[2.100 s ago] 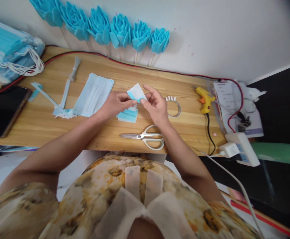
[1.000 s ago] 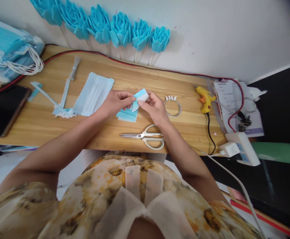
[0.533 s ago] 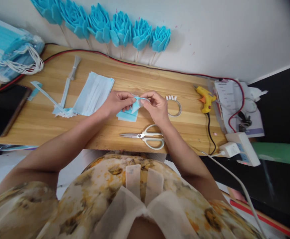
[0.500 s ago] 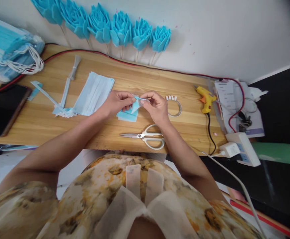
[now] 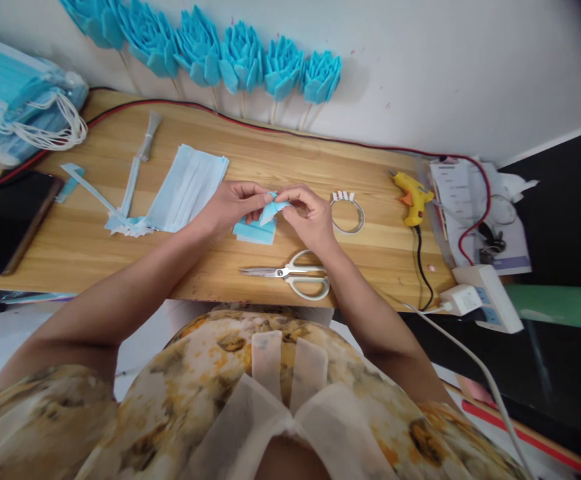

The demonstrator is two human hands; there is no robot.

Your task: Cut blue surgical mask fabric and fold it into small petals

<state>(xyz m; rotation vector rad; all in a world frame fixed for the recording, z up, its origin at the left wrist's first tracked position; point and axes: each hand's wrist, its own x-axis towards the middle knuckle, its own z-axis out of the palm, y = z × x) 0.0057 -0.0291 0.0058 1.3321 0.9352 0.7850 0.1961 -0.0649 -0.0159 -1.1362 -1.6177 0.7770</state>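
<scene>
My left hand (image 5: 233,207) and my right hand (image 5: 309,215) meet over the middle of the wooden desk (image 5: 210,267). Both pinch one small folded piece of blue mask fabric (image 5: 269,211), folded into a narrow wedge between the fingertips. Under the hands lies a small stack of cut blue pieces (image 5: 254,231). A pile of flat blue mask sheets (image 5: 185,190) lies just left of my left hand. White-handled scissors (image 5: 293,273) lie near the desk's front edge, below my right hand.
Blue fabric flowers (image 5: 240,60) lean on the wall. A bag of masks (image 5: 15,107) and a phone (image 5: 5,220) sit far left. Cut strips (image 5: 120,200), a tape ring (image 5: 348,213), a yellow glue gun (image 5: 413,197), a red cable and a power strip (image 5: 488,297) lie around.
The white-and-blue piece, held up flat earlier, has been folded smaller and lowered between the fingertips. My right hand's fingers have curled over it. Everything on the desk stayed put.
</scene>
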